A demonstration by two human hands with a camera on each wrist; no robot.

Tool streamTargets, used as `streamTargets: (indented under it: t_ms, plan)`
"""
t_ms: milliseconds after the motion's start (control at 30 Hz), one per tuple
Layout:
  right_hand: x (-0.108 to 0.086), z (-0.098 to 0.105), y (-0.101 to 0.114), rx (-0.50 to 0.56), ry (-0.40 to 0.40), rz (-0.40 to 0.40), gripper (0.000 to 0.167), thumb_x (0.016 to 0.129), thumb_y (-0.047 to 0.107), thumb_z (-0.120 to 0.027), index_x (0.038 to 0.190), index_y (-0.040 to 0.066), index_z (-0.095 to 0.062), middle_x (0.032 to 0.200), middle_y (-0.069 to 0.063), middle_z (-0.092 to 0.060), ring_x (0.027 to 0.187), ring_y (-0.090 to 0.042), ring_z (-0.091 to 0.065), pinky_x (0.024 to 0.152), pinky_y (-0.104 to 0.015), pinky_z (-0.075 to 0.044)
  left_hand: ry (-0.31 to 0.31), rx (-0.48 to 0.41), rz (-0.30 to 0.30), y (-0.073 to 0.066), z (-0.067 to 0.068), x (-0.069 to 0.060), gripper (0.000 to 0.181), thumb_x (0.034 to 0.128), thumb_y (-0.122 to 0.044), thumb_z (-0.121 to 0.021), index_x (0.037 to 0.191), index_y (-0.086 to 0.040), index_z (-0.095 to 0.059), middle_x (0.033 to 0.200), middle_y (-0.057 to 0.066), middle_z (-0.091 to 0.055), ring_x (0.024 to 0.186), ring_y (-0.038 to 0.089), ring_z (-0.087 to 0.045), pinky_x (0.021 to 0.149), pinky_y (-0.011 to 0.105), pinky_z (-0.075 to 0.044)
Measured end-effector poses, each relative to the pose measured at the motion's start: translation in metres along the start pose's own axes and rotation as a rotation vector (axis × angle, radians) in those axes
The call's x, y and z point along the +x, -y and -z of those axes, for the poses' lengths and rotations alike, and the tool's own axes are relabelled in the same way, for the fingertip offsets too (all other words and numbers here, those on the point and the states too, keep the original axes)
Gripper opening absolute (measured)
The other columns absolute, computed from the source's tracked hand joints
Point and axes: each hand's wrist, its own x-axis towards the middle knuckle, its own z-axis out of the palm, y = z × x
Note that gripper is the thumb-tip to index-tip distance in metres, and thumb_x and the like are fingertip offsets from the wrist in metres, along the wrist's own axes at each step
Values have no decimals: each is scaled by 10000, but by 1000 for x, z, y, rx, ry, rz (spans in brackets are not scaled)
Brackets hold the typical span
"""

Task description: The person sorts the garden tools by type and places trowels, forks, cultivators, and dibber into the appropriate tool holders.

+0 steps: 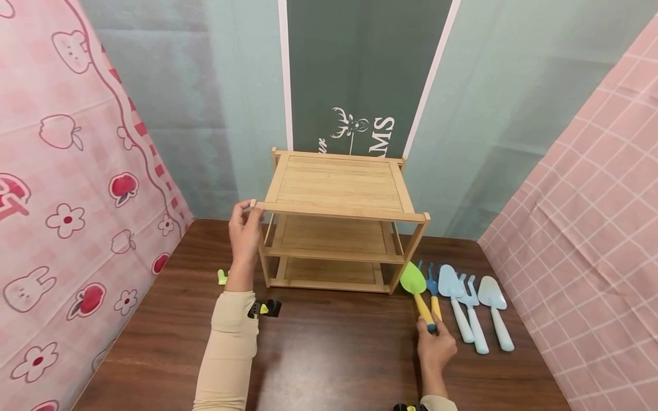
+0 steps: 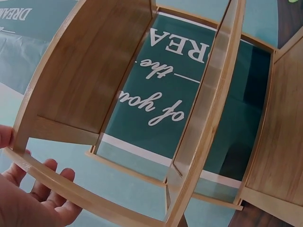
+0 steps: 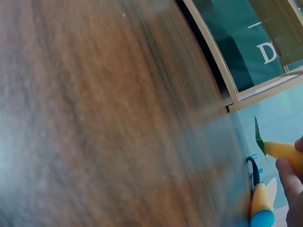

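A three-tier wooden shelf rack [image 1: 339, 182] stands at the back of the table. My left hand [image 1: 244, 231] grips its upper front left corner; in the left wrist view the thumb and fingers [image 2: 59, 194] lie on both sides of the wooden frame. My right hand [image 1: 436, 345] holds a garden trowel [image 1: 414, 281] by its yellow handle, green blade toward the rack. In the right wrist view the trowel [image 3: 284, 153] is raised off the table, its blade seen edge-on. Just beside it lies a blue hand fork [image 1: 434, 291] with a yellow handle.
To the right lie a pale blue trowel [image 1: 454, 299], a pale blue hand fork [image 1: 473, 311] and another pale trowel [image 1: 496, 311]. A small green piece [image 1: 223, 277] shows partly behind my left forearm. Patterned cloths [image 1: 591, 228] hang around the brown table [image 1: 329, 342].
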Motion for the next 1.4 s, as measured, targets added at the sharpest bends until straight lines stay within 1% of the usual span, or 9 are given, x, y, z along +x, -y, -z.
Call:
streamTargets:
  t_ms: [167,333,500,633,700,900,1033,1167,1400]
  plan:
    - [-1,3,5,23,-82,30,313,740,108,-752,1033,8,-709,867,-224,-668,685,-97,-547,641,-185,-347,-8,39,-20,5,0,0,311,938,-215,-556,1152,11,-542,857,109,-536,877,305,-515,720,324,-379]
    - [0,11,17,91,-135,-1,302,725,98,-760,1010,6,-716,871,-214,-667,597,149,-462,556,-52,-354,-23,135,-53,6,0,-2,327,915,-309,-592,1104,-43,-569,806,100,-556,782,261,-524,648,326,-378]
    - [2,19,30,202,-184,-36,286,710,62,-746,985,-13,-717,863,-205,-669,611,134,-514,538,-36,-381,-23,240,-81,6,1,-3,356,904,-369,-593,1107,-77,-578,805,76,-580,745,246,-527,650,342,-381]
    - [6,26,37,242,-216,-39,273,704,47,-751,968,-13,-721,793,-85,-671,581,113,-531,537,-48,-393,-11,244,-69,5,1,-2,355,902,-372,-594,1114,-88,-579,810,78,-581,710,196,-505,648,342,-377]
    - [9,30,39,239,-217,-7,270,713,48,-745,973,-21,-717,805,-50,-664,577,106,-538,542,-60,-408,-4,233,-58,4,2,-1,356,901,-375,-594,1116,-91,-579,807,77,-578,702,190,-503,641,344,-378]
    - [24,27,24,446,-245,105,249,678,15,-770,925,14,-741,816,-30,-695,561,46,-563,526,-64,-401,12,213,-48,3,2,1,381,900,-375,-593,1136,-77,-574,840,153,-580,750,298,-524,639,352,-375]
    - [25,37,49,386,-242,126,250,684,19,-773,925,-26,-729,818,-52,-687,515,35,-521,502,-77,-389,17,199,-45,1,2,2,368,900,-349,-593,1137,-68,-574,876,226,-580,782,387,-519,635,355,-372]
    - [23,47,80,279,-237,141,239,713,14,-756,945,-29,-723,757,77,-652,470,58,-451,490,-74,-368,10,198,-43,0,2,3,360,901,-331,-592,1138,-62,-574,847,176,-579,767,346,-522,627,350,-376]
    - [26,55,99,327,-214,150,246,713,-67,-717,959,-81,-697,681,156,-607,452,56,-428,466,-82,-350,3,205,-38,0,4,1,350,907,-314,-584,1140,-54,-571,844,129,-575,792,246,-534,651,354,-383]
